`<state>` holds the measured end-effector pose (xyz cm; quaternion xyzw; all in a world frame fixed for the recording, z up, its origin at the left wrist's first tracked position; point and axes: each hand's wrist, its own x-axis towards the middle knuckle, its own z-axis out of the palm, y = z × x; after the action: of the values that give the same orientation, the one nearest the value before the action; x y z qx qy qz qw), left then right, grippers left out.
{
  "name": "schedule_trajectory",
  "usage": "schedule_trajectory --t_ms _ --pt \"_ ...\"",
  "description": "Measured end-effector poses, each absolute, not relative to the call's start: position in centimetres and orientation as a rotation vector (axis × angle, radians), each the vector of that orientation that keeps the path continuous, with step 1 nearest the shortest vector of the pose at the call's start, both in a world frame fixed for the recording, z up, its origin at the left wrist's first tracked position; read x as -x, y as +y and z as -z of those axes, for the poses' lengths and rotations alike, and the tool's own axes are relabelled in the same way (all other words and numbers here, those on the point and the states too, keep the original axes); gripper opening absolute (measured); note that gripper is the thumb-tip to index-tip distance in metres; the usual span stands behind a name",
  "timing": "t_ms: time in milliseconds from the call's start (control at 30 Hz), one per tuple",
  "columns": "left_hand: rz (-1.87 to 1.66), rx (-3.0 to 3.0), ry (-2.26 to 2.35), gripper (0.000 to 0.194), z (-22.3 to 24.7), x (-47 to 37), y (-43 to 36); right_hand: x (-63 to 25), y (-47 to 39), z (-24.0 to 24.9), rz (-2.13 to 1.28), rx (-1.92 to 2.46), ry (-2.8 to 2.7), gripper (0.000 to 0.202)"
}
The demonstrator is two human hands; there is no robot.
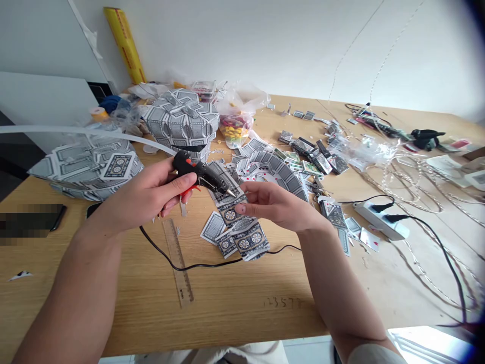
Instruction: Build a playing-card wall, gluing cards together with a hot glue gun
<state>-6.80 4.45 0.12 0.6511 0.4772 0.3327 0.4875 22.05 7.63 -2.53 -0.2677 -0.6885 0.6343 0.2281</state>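
My left hand (166,189) is wrapped round a black glue gun (202,176) with a red trigger. A long white glue stick (113,134) sticks out of its back end. The gun's metal tip is close to a strip of patterned playing cards (229,215), pinched at its edge by my right hand (271,205); whether the tip touches is unclear. Loose cards (212,227) and small folded card pieces (250,240) lie just below. Behind the right hand stands a curved ring of joined cards (278,169).
Card-covered models (182,121) (91,167) stand at the back left. A clear ruler (178,268) lies under the gun's black cord (204,265). On the right are a white power strip (381,220) and twisted rope (413,182). A tub of colourful pieces (235,129) stands behind.
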Motion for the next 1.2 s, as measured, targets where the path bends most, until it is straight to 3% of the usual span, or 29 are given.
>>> schedule_trajectory --t_ms 300,767,1200 --pt "-0.759 -1.665 1.228 0.035 -0.2 7.7 4.4 -22.0 7.7 2.9 -1.776 0.751 -1.882 0.032" --pt "-0.906 -1.615 1.122 0.023 -0.3 6.3 4.5 -21.5 7.4 2.4 -1.786 0.71 -1.894 0.036" --pt "-0.711 -1.724 1.29 0.04 -0.4 8.2 4.2 -21.9 7.6 2.9 -1.802 0.742 -1.89 0.036"
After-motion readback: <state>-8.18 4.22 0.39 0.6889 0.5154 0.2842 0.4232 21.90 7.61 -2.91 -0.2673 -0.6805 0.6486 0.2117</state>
